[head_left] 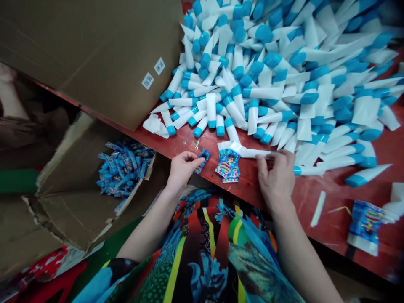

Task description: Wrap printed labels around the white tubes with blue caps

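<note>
My left hand (182, 169) is closed in a pinch on a small blue printed sleeve (205, 155) above the table's front edge. Beside it on the red table lies a small pile of the same colourful printed sleeves (229, 163). My right hand (278, 176) has its fingers curled round the capped end of a white tube (252, 153), which lies sideways with its flat end towards the printed pile. The fingers mostly hide its cap. Just beyond both hands spreads a large heap of white tubes with blue caps (235, 105).
An open cardboard box (66, 202) below on the left holds many blue-wrapped tubes (126, 168). A tall carton (104, 54) stands at the table's back left. On the right lie a white strip (318, 209) and a blue printed bundle (366, 223). Another person's arm (12, 97) shows far left.
</note>
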